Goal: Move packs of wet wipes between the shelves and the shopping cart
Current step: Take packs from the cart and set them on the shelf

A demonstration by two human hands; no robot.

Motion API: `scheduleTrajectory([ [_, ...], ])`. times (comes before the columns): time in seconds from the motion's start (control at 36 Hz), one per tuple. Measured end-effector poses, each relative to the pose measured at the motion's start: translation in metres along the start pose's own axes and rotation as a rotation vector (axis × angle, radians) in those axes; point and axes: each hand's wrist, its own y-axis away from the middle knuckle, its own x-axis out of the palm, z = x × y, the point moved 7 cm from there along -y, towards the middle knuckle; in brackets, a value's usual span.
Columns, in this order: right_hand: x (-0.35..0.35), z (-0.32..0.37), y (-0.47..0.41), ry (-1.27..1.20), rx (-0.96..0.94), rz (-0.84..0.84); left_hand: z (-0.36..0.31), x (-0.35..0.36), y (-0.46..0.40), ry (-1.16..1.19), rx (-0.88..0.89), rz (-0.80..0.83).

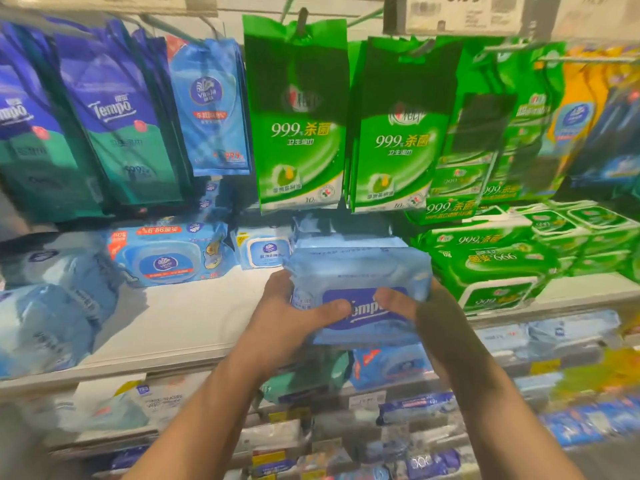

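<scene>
A light blue Tempo wet wipes pack [360, 275] with a dark blue label is held in both hands, just above the front edge of the white shelf [180, 323]. My left hand [287, 320] grips its left end, thumb lying across the label. My right hand [426, 320] grips its right end, thumb on top. Another light blue pack [346, 237] lies on the shelf right behind it. The shopping cart is out of view.
Green 999 pouches [298, 133] hang just above the held pack. Stacked green packs [491, 268] stand on the shelf at the right, blue packs [166, 254] at the left and back. Purple Tempo pouches [114, 116] hang upper left. Lower shelves [381, 410] hold more packs.
</scene>
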Motion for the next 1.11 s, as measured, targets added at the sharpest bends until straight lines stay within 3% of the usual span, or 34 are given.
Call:
scheduleTrajectory([
  [0.19,-0.007,-0.011,-0.008,-0.006,0.013,0.056,0.016,0.007,-0.012,-0.020,0.079,0.030],
  [0.39,-0.015,-0.012,-0.005,0.019,-0.023,0.006,0.016,0.007,-0.017,-0.065,0.161,0.059],
  [0.56,-0.016,-0.019,0.003,0.083,-0.075,-0.078,0.013,0.009,-0.014,-0.209,0.192,0.145],
  [0.67,-0.015,-0.023,0.009,0.080,-0.073,-0.060,0.018,0.002,-0.007,-0.511,0.049,0.036],
  [0.75,-0.011,-0.022,0.013,0.082,-0.092,-0.029,0.010,0.005,0.000,-0.582,0.064,0.030],
  [0.94,-0.008,-0.013,0.014,0.257,-0.169,-0.080,0.008,0.006,0.007,-0.350,0.108,0.042],
  [1.11,-0.005,-0.016,0.024,0.174,-0.087,-0.094,0.003,0.007,0.017,-0.263,0.089,0.094],
])
